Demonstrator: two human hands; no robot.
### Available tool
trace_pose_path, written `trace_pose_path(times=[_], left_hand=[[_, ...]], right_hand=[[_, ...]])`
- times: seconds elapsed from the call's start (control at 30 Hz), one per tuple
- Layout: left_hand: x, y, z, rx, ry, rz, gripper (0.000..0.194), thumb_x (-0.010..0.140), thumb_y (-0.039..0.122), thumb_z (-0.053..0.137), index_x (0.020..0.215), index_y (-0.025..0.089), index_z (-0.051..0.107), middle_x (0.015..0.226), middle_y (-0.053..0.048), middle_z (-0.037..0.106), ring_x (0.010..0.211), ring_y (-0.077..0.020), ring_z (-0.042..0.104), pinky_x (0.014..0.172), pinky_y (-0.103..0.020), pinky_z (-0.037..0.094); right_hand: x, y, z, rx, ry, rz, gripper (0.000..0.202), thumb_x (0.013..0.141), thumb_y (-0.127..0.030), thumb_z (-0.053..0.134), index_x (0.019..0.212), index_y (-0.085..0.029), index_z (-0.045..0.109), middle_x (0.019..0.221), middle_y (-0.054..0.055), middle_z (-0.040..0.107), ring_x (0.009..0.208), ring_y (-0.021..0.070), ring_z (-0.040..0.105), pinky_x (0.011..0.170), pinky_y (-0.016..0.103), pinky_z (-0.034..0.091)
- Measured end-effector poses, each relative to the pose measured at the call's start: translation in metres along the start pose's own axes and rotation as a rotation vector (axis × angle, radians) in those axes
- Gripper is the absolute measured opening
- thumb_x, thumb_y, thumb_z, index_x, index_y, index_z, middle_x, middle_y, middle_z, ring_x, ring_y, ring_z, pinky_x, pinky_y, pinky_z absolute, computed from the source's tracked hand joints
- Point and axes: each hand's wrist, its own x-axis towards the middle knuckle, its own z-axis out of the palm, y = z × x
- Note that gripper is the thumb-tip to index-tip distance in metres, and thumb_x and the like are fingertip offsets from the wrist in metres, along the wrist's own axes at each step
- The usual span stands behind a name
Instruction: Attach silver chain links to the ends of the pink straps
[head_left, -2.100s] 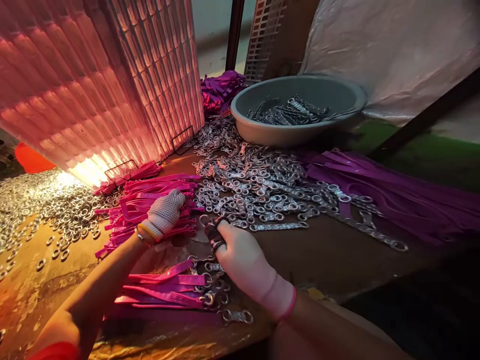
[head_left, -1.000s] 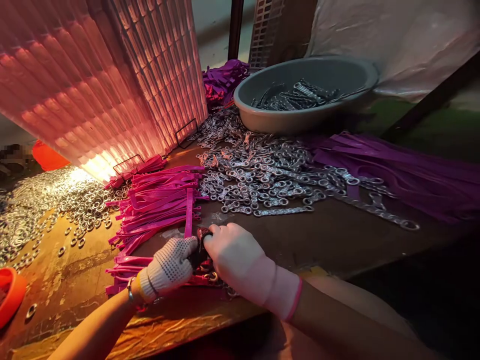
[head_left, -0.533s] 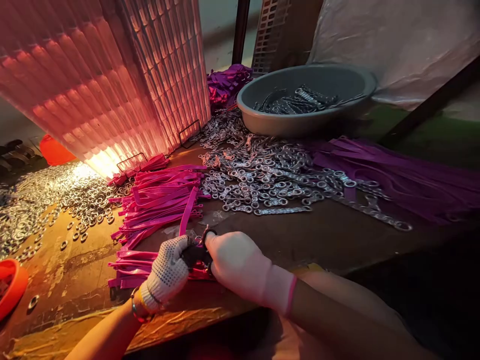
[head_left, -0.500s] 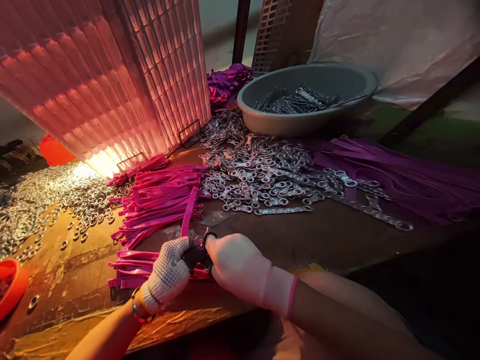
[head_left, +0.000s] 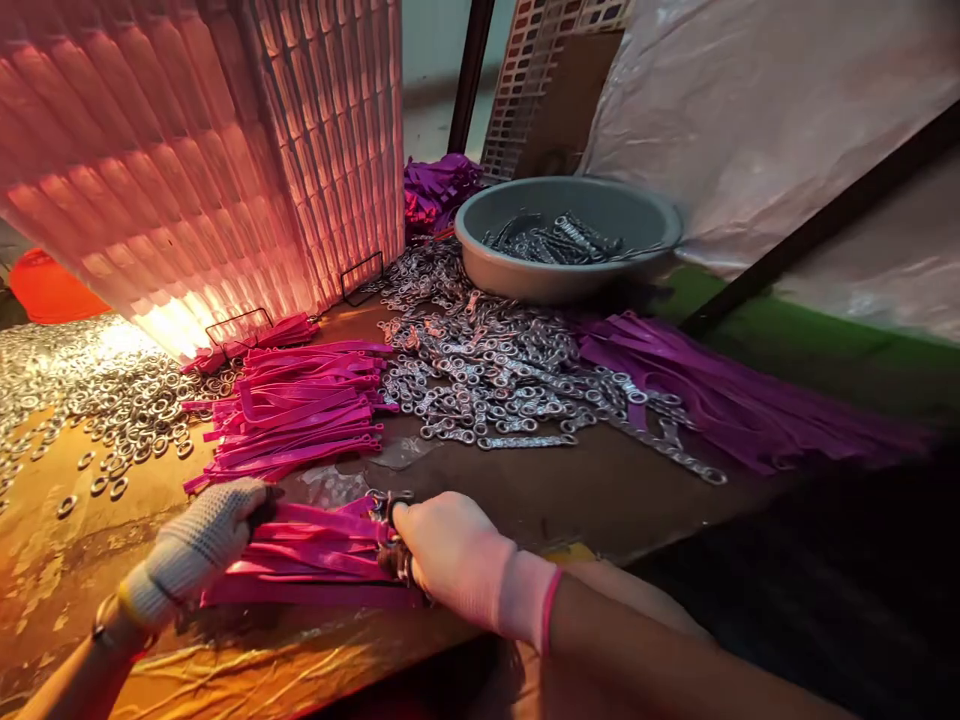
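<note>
Two hands (head_left: 454, 555), now apart, pink straps (head_left: 322, 545) between

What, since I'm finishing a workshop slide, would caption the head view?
Gloved left hand and right hand at opposite ends of pink straps, near metal links and a grey basin.

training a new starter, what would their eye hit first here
Likely the glowing pink ribbed panel, upper left, brightest at its foot. Then, mid-picture, the heap of silvery metal links in front of the grey basin. Below, the gloved left hand and right hand flank a row of pink straps.
</note>
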Motion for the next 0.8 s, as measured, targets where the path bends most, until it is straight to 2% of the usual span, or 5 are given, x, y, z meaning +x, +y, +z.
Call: trace_pose_path(times=[0.17, 0.27, 0.37, 0.6, 0.8], left_hand=[[-0.011, 0.007, 0.049, -0.556, 0.159, -0.203, 0.030, 0.088, 0.042, 0.060, 0.100, 0.018, 0.072, 0.086, -0.007, 0.072, 0.068, -0.0148, 0.062, 0.063, -0.025, 0.049], [-0.005, 0.036, 0.065, -1.238, -0.062, -0.452, 0.048, 0.087, 0.057, 0.057, 0.104, 0.014, 0.069, 0.080, -0.008, 0.068, 0.050, -0.0078, 0.050, 0.045, -0.019, 0.037], [0.004, 0.052, 0.064, -1.712, -0.271, -0.489, 0.057, 0.081, 0.059, 0.064, 0.115, 0.012, 0.067, 0.112, -0.017, 0.066, 0.079, -0.0167, 0.064, 0.059, -0.022, 0.049], [0.000, 0.054, 0.068, -1.552, -0.151, -0.444, 0.038, 0.079, 0.028, 0.072, 0.112, 0.011, 0.063, 0.092, -0.011, 0.069, 0.058, -0.0069, 0.058, 0.043, -0.014, 0.034], [0.004, 0.052, 0.075, -1.349, -0.036, -0.462, 0.030, 0.082, 0.042, 0.066, 0.083, 0.013, 0.058, 0.070, -0.005, 0.067, 0.039, -0.0056, 0.048, 0.033, -0.017, 0.024]], right_hand=[[0.034, 0.053, -0.013, -0.196, 0.112, -0.007, 0.021, 0.084, -0.014, 0.057, 0.099, -0.013, 0.072, 0.103, 0.014, 0.071, 0.098, 0.0277, 0.065, 0.078, 0.034, 0.044], [0.059, 0.081, -0.006, -0.294, 0.133, -0.023, 0.026, 0.084, -0.007, 0.051, 0.099, -0.010, 0.072, 0.105, 0.016, 0.068, 0.102, 0.0289, 0.061, 0.079, 0.035, 0.042], [0.072, 0.093, 0.012, -0.329, 0.103, -0.035, 0.031, 0.085, -0.001, 0.043, 0.093, -0.006, 0.072, 0.103, 0.021, 0.066, 0.101, 0.0306, 0.060, 0.078, 0.037, 0.041], [0.072, 0.101, 0.031, -0.183, 0.139, 0.218, 0.029, 0.078, 0.000, 0.045, 0.097, -0.007, 0.067, 0.103, 0.020, 0.067, 0.100, 0.0280, 0.061, 0.086, 0.034, 0.044], [0.046, 0.064, 0.020, 0.264, 0.268, -0.008, 0.038, 0.083, -0.004, 0.044, 0.116, -0.012, 0.060, 0.107, 0.013, 0.070, 0.100, 0.0236, 0.064, 0.089, 0.032, 0.047]])
